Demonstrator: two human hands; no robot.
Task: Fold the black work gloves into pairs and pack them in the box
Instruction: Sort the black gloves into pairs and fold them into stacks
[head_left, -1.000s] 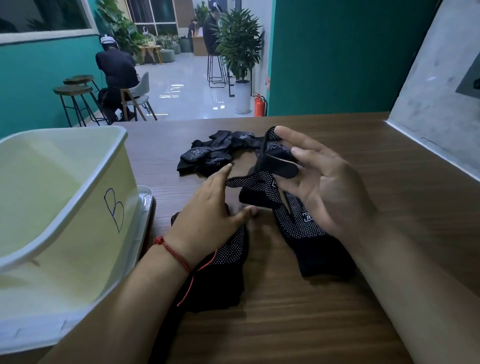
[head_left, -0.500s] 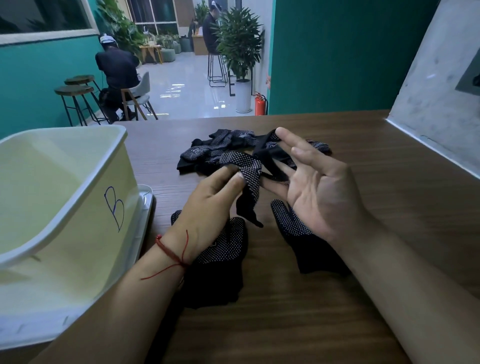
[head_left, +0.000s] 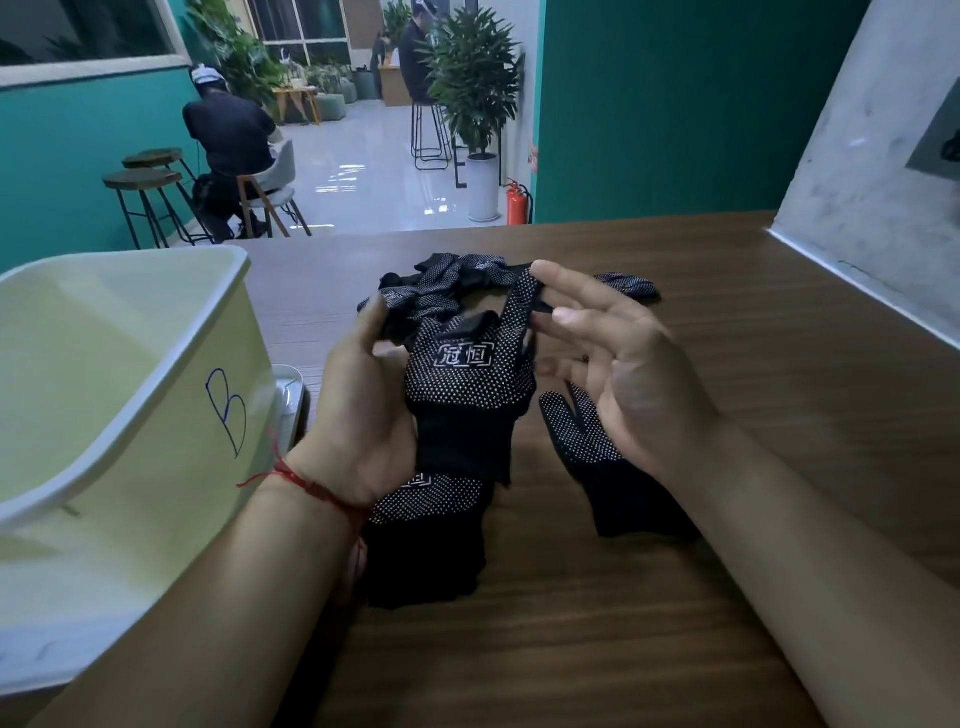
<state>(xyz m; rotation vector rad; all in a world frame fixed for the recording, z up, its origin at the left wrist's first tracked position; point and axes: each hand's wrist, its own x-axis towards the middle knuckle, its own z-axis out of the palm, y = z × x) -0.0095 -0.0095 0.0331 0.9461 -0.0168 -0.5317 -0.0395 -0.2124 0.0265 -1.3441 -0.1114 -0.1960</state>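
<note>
A black work glove with white dots and a white logo hangs above the wooden table. My left hand grips its left side, thumb in front. My right hand pinches one of its fingers between two nearly straight fingers. A second glove lies flat under my left wrist. A third glove lies flat below my right hand. Behind my hands sits a tangled heap of gloves, with one more glove to its right. The pale yellow box, marked B, stands open at the left.
The box rests on a white lid that juts out beside my left hand. A grey wall panel borders the table at the right. Beyond the far edge are stools, a plant and seated people.
The glove has come off the table and been turned so that its logo faces me. My left hand moved from lying on the table glove to gripping the raised one.
</note>
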